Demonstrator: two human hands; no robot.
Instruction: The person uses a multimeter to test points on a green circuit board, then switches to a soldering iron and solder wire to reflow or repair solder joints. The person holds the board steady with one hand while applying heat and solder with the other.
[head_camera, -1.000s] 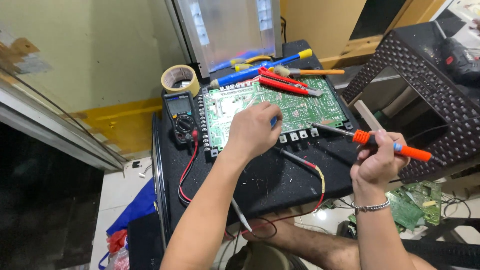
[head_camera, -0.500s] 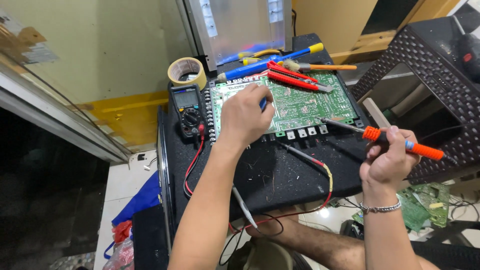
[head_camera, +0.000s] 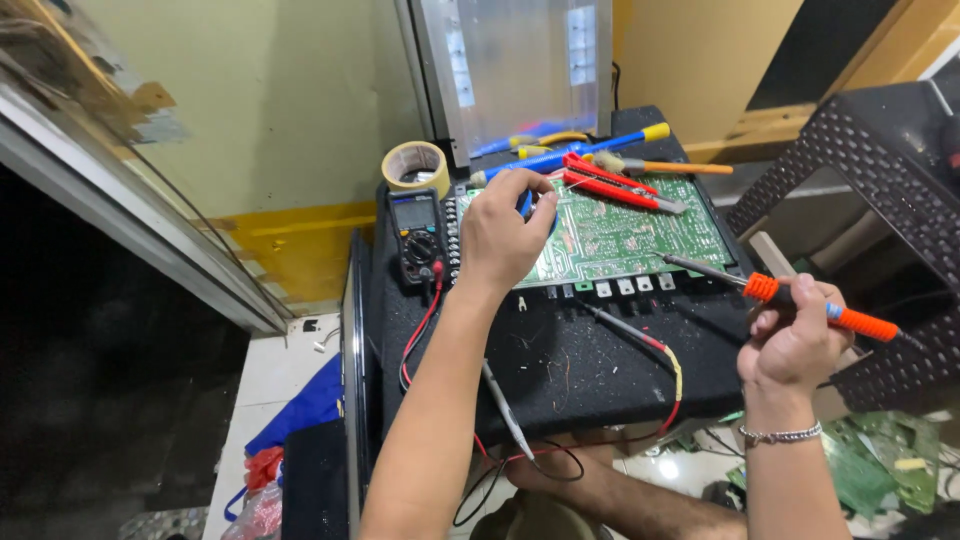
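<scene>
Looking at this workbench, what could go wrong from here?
The soldering iron in the right hand points toward the circuit board; its tip could touch the red probe lead lying just beneath it. The left hand rests on the board's bare solder side and holds something small and blue; sharp pins might prick the fingers.

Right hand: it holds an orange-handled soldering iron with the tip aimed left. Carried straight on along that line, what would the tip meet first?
Most likely the green circuit board, near its right edge. The right hand aims the soldering iron up-left, with the tip just short of the board; tip height is hard to judge.
</scene>
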